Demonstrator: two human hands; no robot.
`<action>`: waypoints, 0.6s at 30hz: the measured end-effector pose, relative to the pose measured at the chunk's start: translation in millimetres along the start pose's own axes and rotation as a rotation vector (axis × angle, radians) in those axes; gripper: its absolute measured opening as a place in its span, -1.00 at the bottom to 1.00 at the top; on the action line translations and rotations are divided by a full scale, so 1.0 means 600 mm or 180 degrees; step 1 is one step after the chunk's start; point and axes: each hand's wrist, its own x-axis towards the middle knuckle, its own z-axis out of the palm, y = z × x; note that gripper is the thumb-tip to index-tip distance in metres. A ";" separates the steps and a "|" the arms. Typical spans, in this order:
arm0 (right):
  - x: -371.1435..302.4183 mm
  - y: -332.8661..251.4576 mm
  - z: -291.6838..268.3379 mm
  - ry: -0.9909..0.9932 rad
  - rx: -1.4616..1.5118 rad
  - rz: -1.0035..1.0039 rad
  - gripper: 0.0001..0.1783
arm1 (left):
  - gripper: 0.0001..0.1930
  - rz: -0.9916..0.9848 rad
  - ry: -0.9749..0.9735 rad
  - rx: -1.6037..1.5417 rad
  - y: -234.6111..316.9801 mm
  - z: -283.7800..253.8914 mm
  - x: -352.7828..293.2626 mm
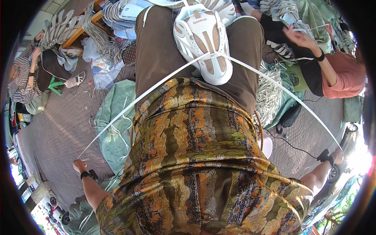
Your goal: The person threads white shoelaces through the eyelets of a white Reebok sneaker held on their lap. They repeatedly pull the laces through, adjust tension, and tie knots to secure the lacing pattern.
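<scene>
A white sneaker (203,43) rests on the person's lap, sole side down. The left hand (79,165) and right hand (337,156) are flung wide apart, fingers closed on the two ends of a white lace (156,87) pulled taut from the sneaker.

Both hands, left (79,165) and right (337,155), clenched, arms spread wide.

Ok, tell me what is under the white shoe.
The white shoe rests on the person's brown-trousered lap. Its white lace runs out to the left hand and right hand. The sole is hidden.
</scene>
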 end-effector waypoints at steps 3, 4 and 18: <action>-0.009 0.003 -0.011 0.0025 0.0067 0.0112 -0.65 | -0.80 0.0225 0.0077 0.0024 -0.006 -0.005 0.017; -0.016 0.005 -0.014 0.0001 0.0027 0.0147 -0.66 | -0.80 0.0155 0.0090 0.0002 -0.012 -0.005 0.020; -0.044 0.019 -0.034 0.0085 0.0284 0.0295 -0.68 | -0.79 0.0198 -0.0068 0.0561 -0.082 0.003 0.007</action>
